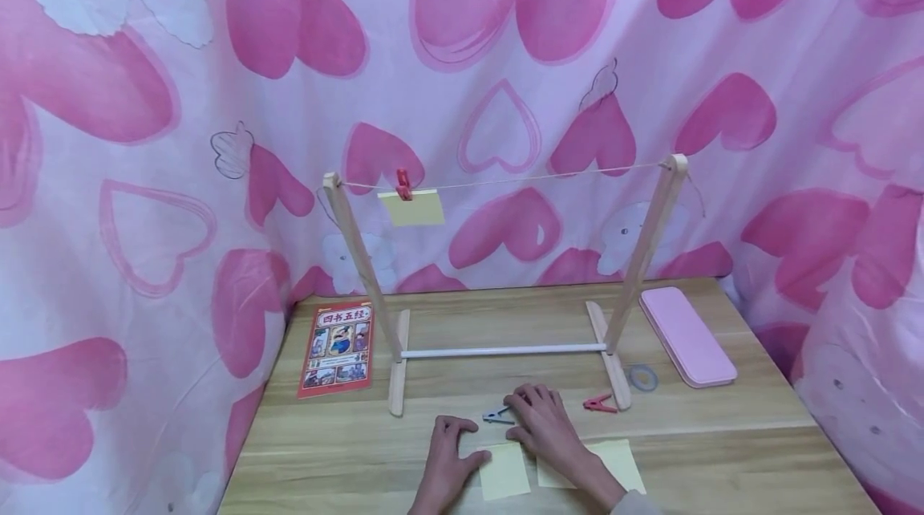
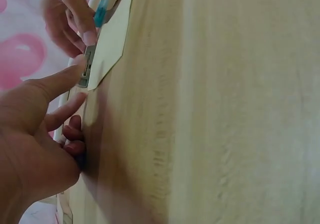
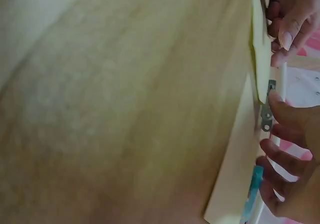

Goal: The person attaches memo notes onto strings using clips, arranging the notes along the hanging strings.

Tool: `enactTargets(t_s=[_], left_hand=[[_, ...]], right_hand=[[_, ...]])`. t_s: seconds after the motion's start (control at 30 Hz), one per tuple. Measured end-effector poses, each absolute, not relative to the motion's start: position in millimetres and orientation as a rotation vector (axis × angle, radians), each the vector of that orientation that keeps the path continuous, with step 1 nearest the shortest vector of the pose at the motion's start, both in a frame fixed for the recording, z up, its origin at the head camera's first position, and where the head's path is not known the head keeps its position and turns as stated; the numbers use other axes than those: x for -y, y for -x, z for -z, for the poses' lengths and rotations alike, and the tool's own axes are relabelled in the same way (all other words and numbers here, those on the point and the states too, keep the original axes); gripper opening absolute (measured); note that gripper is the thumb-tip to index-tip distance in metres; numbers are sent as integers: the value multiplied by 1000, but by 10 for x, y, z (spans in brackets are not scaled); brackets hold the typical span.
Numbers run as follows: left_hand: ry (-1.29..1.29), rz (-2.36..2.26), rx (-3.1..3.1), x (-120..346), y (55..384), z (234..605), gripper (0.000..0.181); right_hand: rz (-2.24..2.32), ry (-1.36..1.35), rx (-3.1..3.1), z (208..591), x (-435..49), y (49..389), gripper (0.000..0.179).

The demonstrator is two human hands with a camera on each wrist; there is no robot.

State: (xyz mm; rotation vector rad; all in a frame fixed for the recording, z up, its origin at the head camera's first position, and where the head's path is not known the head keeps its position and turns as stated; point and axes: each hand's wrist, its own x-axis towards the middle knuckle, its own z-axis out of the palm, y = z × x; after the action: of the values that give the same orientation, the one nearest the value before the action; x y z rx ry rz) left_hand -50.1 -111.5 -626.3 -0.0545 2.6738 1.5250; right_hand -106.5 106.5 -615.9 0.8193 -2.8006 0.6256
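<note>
My left hand point(image 1: 449, 463) is low in the head view, thumb tip at the left edge of a pale yellow note point(image 1: 505, 472). Its thumb and index finger stand apart with nothing between them. Over the note's upper right reaches my right hand point(image 1: 546, 428), fingers spread and bent toward the tabletop. A grey clothespin point(image 3: 267, 108) lies just beyond the note, and the right thumb tip is right at it. Beside the right fingers in the right wrist view is a teal clothespin point(image 3: 252, 189), hidden in the head view. A second yellow note point(image 1: 622, 460) is partly under the right forearm.
Behind the hands stands a wooden frame point(image 1: 646, 258) with a string across its top. A red clothespin point(image 1: 403, 184) holds a yellow note point(image 1: 419, 210) on the string. Around it lie another red clothespin point(image 1: 601, 404), a tape roll point(image 1: 643, 378), a pink case point(image 1: 687, 336) and a red booklet point(image 1: 337, 348).
</note>
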Motion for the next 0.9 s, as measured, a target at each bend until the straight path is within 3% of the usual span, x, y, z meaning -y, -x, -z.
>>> enactTargets(t_s=[0.33, 0.67, 0.9], left_hand=[[-80, -1338, -2866, 1115, 528, 6461, 30], [-103, -1424, -2857, 1099, 518, 6375, 23], [13, -1679, -2663, 1085, 456, 6324, 17]], right_hand=[[-651, -756, 2674, 6246, -1018, 1087, 34], [-1702, -404, 2624, 5948, -1048, 1106, 29], [-2255, -139, 2474, 5768, -1160, 1166, 46]])
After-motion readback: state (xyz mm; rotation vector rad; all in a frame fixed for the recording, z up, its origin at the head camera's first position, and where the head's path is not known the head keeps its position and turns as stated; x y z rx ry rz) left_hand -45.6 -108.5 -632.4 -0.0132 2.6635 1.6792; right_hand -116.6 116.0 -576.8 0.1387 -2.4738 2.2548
